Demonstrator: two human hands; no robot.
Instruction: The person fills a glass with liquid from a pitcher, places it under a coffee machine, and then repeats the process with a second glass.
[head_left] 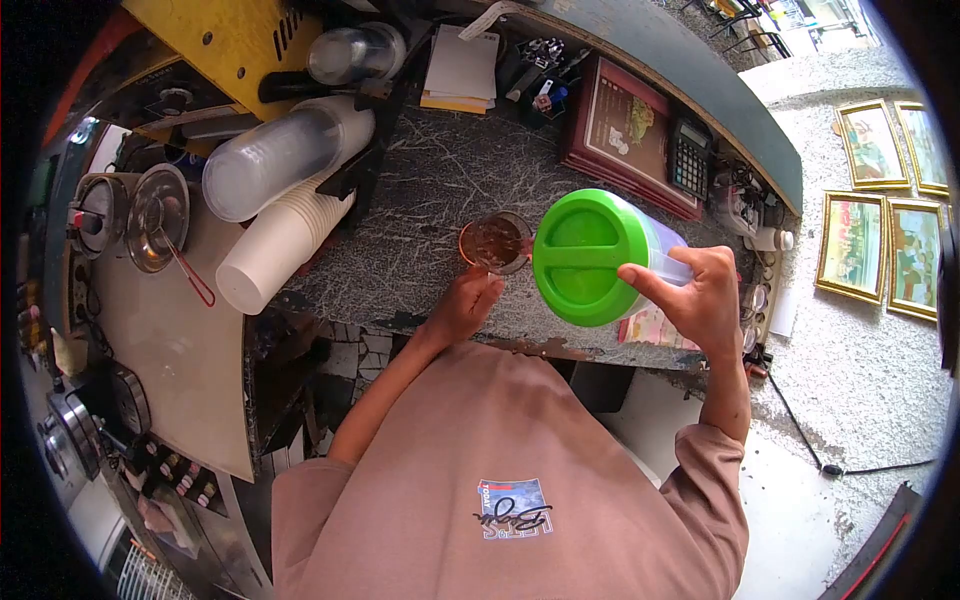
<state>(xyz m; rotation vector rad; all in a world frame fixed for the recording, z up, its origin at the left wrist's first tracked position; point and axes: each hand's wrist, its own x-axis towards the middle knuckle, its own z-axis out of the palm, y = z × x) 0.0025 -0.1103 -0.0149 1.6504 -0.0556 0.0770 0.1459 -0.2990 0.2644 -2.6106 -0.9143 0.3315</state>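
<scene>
Pitcher (pixel 600 255) with a green lid, clear-bodied, held tipped on its side above the dark marbled counter (pixel 430 190), lid end turned toward the camera and just beside a glass (pixel 495 243). Right hand (pixel 700 300) wraps the clear body from the right, fingers curled around it, forefinger lying along the lid's rim. Glass stands upright on the counter near its front edge, holding a brown liquid. Left hand (pixel 462 305) clasps the glass from the near side; the fingers close on its lower wall, though the exact contact is partly hidden.

Further out on the counter: 2 stacks of cups lying on their sides at the left, 1 of clear plastic (pixel 270 165), 1 of white paper (pixel 280 240). Notepads (pixel 460 72) lie at the back, with a framed menu card (pixel 630 130) and a calculator (pixel 690 158) to their right. Strainer with a red handle (pixel 160 215) rests on the pale side surface at far left. Framed pictures (pixel 880 200) lie on the floor at right.
</scene>
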